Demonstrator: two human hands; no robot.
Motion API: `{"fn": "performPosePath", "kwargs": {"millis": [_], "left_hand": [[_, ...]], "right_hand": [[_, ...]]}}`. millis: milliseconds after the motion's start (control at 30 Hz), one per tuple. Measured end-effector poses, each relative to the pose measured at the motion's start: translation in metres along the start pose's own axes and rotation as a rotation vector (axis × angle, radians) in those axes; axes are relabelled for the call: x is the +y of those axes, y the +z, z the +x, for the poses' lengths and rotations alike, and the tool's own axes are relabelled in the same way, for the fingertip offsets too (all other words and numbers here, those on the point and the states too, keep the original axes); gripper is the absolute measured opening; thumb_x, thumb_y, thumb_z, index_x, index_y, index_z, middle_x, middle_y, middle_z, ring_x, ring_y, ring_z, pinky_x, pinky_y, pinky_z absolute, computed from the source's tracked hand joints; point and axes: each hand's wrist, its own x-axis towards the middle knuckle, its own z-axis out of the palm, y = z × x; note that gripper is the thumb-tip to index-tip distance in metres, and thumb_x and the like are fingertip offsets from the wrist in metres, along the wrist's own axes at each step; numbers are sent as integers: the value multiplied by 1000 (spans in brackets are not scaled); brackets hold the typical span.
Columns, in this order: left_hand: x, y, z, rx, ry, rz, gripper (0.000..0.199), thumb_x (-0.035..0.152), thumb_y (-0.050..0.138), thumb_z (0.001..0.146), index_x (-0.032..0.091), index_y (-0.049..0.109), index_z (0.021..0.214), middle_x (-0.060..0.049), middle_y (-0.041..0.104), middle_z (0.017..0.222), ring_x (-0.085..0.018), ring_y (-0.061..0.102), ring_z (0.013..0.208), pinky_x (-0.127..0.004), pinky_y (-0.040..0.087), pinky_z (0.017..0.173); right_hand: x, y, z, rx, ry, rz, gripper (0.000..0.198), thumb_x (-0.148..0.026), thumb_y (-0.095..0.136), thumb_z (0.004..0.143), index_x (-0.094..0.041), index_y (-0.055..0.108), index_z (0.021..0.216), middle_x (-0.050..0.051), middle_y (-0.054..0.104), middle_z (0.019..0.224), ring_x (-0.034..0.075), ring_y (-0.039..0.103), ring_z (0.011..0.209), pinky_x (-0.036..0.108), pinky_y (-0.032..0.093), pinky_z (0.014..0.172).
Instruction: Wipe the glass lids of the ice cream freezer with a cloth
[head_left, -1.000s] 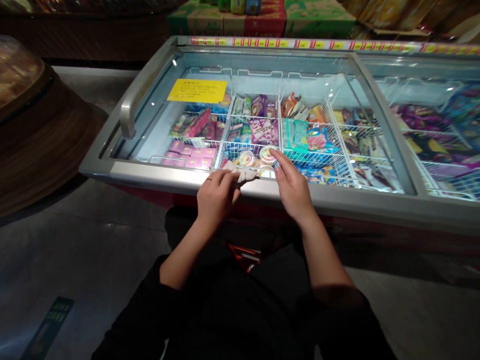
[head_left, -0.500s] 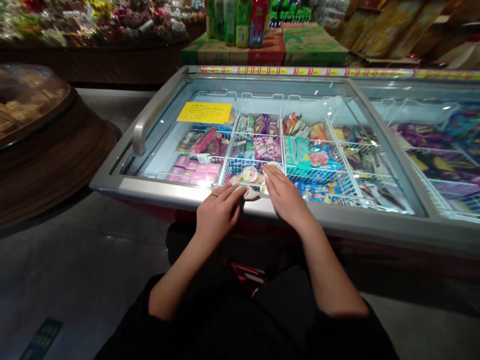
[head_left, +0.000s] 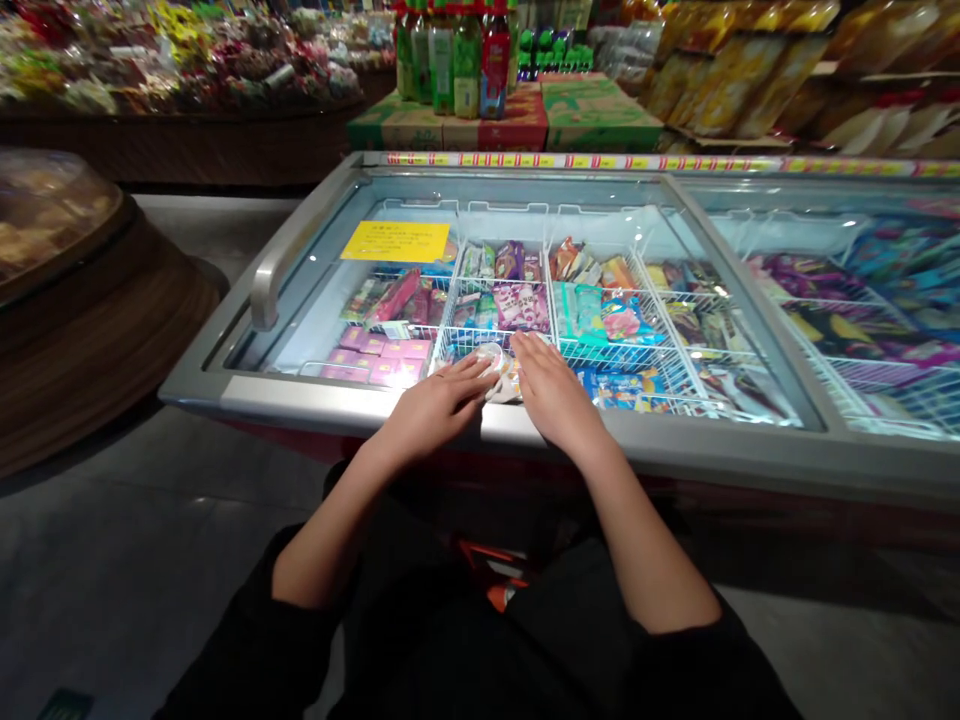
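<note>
My left hand lies over the front edge of the chest freezer's glass lid, fingers stretched out flat toward the right. Under its fingertips is a crumpled whitish cloth, partly hidden by the hand. Close on the right, my right hand rests flat on the glass with its fingers pointing away from me. The cloth lies between the two hands, near the metal front rim. Beneath the glass, wire baskets hold pink boxes, purple packets and blue packets.
A curved handle stands up at the lid's left side. A yellow notice is on the glass. Behind the freezer, bottles stand on cartons. At left is a round wooden display with a clear cover.
My left hand has flattened and slid slightly right over the cloth. The right hand has shifted a little left along the glass. The whole view has moved slightly.
</note>
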Motion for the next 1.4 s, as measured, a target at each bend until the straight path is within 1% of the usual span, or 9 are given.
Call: {"fn": "performPosePath", "kwargs": {"millis": [167,333,467,633,767,900,1033,1167,1400], "left_hand": [[4,7,29,34,19,73,48,24,48,107,27,61,153,-5,49,168,-24,41,159,-46,41,129],[-26,-1,63,155,-144,145,47,24,45,110,18,57,155,-12,48,168,-24,42,159,-46,38,130],[-48,-13,31,154,-229,148,51,27,44,109,16,53,158,-15,46,169,-28,41,160,-50,39,129],[-36,-5,3,72,-106,102,54,30,43,107,23,53,160,-8,45,171,-24,36,162,-45,38,130],[-36,2,46,48,-48,126,53,30,44,108,26,52,160,-7,43,172,-23,37,162,-48,36,131],[-62,-7,76,115,-137,149,53,29,42,110,21,49,161,-11,44,171,-24,38,162,-47,37,130],[-79,-16,45,148,-246,160,55,32,39,110,17,50,161,-14,44,170,-26,38,161,-48,35,130],[-66,-9,18,66,-160,137,56,37,39,110,24,46,164,-8,40,173,-24,31,164,-46,32,132],[-58,-18,81,-14,-210,174,58,35,33,111,24,40,168,-6,32,177,-22,28,166,-45,28,134]], "right_hand": [[0,2,1,26,7,-14,69,-6,34,97,-10,44,165,15,44,172,26,35,163,54,28,136],[-3,-7,-3,18,90,-66,64,-11,31,102,-2,42,165,20,41,172,29,34,163,53,28,136],[-6,-5,-1,10,77,-66,60,-19,32,107,-6,44,165,18,42,171,29,35,162,55,28,135],[-11,9,16,64,44,-59,61,-18,34,106,-13,43,167,16,46,170,29,37,162,58,30,134],[-13,12,31,66,34,-88,62,-14,37,103,-10,45,165,17,46,170,29,38,161,54,31,134],[-8,3,39,-9,11,-128,59,-20,36,107,-5,47,163,19,45,170,29,39,161,50,32,134],[6,-6,54,-46,-52,-130,60,-25,38,108,-8,45,165,17,43,171,27,37,162,51,32,134],[11,-6,82,-46,-62,-116,62,-25,38,107,-1,43,164,21,40,172,30,34,163,51,29,135],[2,1,137,-45,-35,-83,60,-19,35,107,-4,43,165,16,40,173,27,35,163,47,28,135]]}}
